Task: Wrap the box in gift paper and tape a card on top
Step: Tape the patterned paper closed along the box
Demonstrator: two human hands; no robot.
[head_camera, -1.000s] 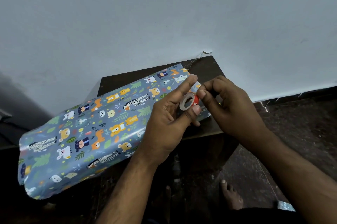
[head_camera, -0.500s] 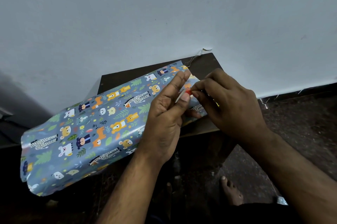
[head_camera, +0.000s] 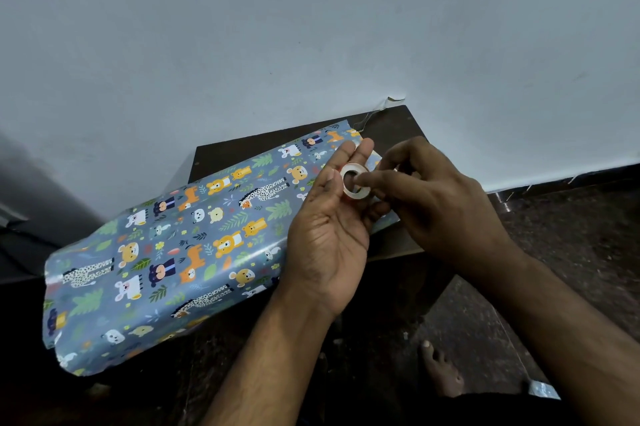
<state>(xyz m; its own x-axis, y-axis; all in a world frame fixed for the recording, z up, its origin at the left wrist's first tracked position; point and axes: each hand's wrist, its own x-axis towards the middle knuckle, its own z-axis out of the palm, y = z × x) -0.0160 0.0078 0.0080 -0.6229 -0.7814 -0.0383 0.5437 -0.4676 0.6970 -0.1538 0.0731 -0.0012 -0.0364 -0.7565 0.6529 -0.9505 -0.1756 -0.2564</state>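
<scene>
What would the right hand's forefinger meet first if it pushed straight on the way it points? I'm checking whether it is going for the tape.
Most likely the tape roll: the right hand points its forefinger leftward at the roll's hole, held in the left hand. Beyond lies the left palm, though depth is unclear.

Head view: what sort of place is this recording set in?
Probably a room in a home, not a workshop. A small dark wooden table stands against a plain painted wall, above a dark speckled stone floor, and the person's bare foot shows below it.
</scene>
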